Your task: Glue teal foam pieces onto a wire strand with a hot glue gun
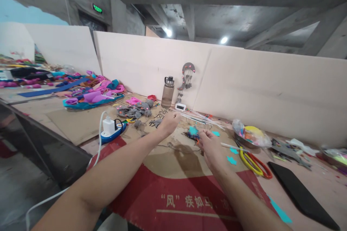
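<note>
My left hand (pixel 170 123) is held above the cardboard with its fingertips pinched together. Whatever it may hold is too small to make out. On the right, my right hand (pixel 209 145) has its fingers curled and closed beside a small dark blue and orange object (pixel 193 135), whose kind I cannot tell. A teal felt piece (pixel 193 130) sits at that object. More teal cut-outs (pixel 231 160) lie to the right of my right hand. Behind both hands is a spread of thin pale sticks (pixel 199 118). Grey yarn (pixel 170 146) trails over the cardboard (pixel 165 162) below.
A water bottle (pixel 167 94) and a small white digital display (pixel 180 107) stand at the back. Grey felt pieces (pixel 134 110) and a blue power strip (pixel 113 133) are left. Scissors (pixel 253 162), a black phone (pixel 300 193) and a bowl (pixel 249 140) lie right.
</note>
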`<state>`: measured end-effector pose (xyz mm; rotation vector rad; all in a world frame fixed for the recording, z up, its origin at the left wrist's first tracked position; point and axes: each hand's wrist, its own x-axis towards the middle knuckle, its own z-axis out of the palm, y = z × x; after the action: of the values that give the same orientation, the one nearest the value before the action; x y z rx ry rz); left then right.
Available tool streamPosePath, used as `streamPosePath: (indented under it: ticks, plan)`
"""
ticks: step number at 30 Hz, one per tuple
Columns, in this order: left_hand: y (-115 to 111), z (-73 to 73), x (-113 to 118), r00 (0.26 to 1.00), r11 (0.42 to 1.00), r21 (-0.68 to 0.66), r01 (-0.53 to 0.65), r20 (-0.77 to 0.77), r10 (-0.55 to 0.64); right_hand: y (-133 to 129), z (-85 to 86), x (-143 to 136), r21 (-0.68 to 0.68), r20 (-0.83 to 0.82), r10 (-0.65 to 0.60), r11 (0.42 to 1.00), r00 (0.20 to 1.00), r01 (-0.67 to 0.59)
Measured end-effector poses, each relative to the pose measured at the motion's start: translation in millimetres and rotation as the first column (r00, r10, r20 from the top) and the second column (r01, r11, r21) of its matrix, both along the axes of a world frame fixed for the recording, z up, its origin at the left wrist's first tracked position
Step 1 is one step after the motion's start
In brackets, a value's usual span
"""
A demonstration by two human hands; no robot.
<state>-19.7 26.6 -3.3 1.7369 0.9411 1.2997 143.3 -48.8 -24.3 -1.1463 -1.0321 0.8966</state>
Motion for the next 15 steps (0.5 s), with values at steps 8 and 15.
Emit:
streamPosePath:
  ticks: [8,15]
  plan:
    - [-11,6.1,6,0.964,0.982,0.184,-0.046,-0.25,0.092,-1,-3.8,-2,-0.007,0.054,-0.002,1.0,0.999,0.002]
    - [-15,3.7,9,0.982,0.976,0.217,-0.035,-0.174,0.074,2,-6.4,2,0.015,0.056,-0.033,0.999,0.998,0.032]
